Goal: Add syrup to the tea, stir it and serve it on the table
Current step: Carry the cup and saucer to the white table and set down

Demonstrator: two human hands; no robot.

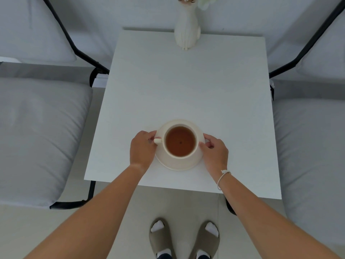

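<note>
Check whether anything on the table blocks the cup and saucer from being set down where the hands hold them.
Nothing visible does. The saucer with the cup of tea sits at the near part of the white table, left hand and right hand at its rim. The only other thing there, a white cat figurine, stands at the far edge, well apart.

Quick count of what's on show: one white table (186, 86), one cup (180, 142) of tea, one saucer (178, 164) under it, and one white cat-shaped vase (187, 30) at the far edge. Two grey cushioned chairs, one on the left (41, 139) and one on the right (309, 146). Two hands, left (142, 148) and right (214, 152), one string bracelet (223, 176), and two slippers (183, 238) down below.
</note>
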